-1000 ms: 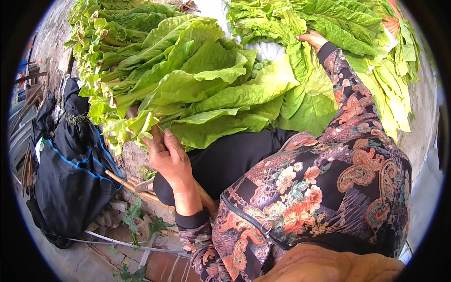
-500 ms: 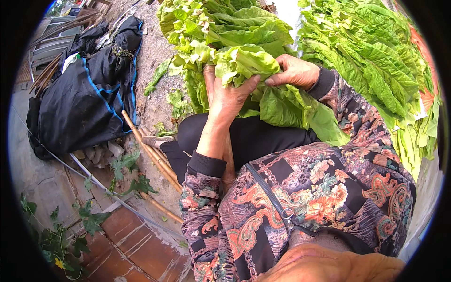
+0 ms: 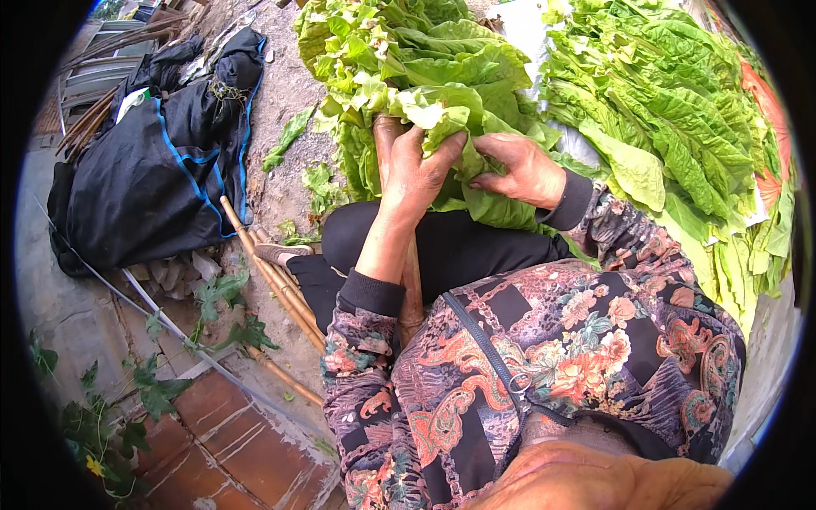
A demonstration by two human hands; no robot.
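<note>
Broad green leaves, perhaps tobacco, hang in a thick bunch (image 3: pixel 459 55) in front of me along a pole. The brown bamboo pole (image 3: pixel 411 293) rises from my lap past my left wrist into that bunch. My left hand (image 3: pixel 414 166) is closed at the bunch's near end, pinching a leaf (image 3: pixel 455 100) between thumb and fingers. Close beside it on the right, my right hand (image 3: pixel 524 172) has thumb and fingers closed on the same leaf's edge. Part of this leaf droops below my hands over my black-trousered knee. The leaf stems are hidden behind my fingers.
A large heap of loose green leaves (image 3: pixel 654 110) lies to the right, on white and orange sheeting. At left sits a black cloth bundle (image 3: pixel 127 200) with blue edging. Several bamboo poles (image 3: pixel 285 285) lie beside my shoe. A vine (image 3: pixel 157 387) grows near red tiles (image 3: pixel 246 450).
My right hand has come down and slightly nearer, tugging the leaf's edge. The leaf part that lay across my knee is now mostly behind my right sleeve. My left hand stays nearly in place.
</note>
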